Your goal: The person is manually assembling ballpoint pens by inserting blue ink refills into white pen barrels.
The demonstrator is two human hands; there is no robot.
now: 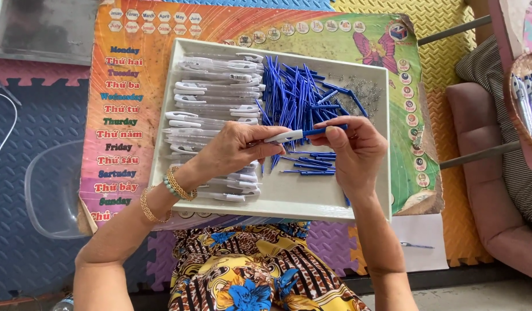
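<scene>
Foam floor mats (41, 115) carry a colourful board (133, 34) with a white tray (312, 198) on it, clear pen barrels (214, 92) piled along its left edge and blue pen parts (294, 92) at its middle. Above the tray's near edge, the left hand (234, 150) pinches a half-built pen (294, 135) by its white end while the right hand (355, 151) pinches its blue end.

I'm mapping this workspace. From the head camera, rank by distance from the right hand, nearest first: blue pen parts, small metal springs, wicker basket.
From the right hand:
1. Blue pen parts, in the tray, right beside the fingers.
2. Small metal springs, tray's far right corner.
3. Wicker basket, at the right edge.
</scene>
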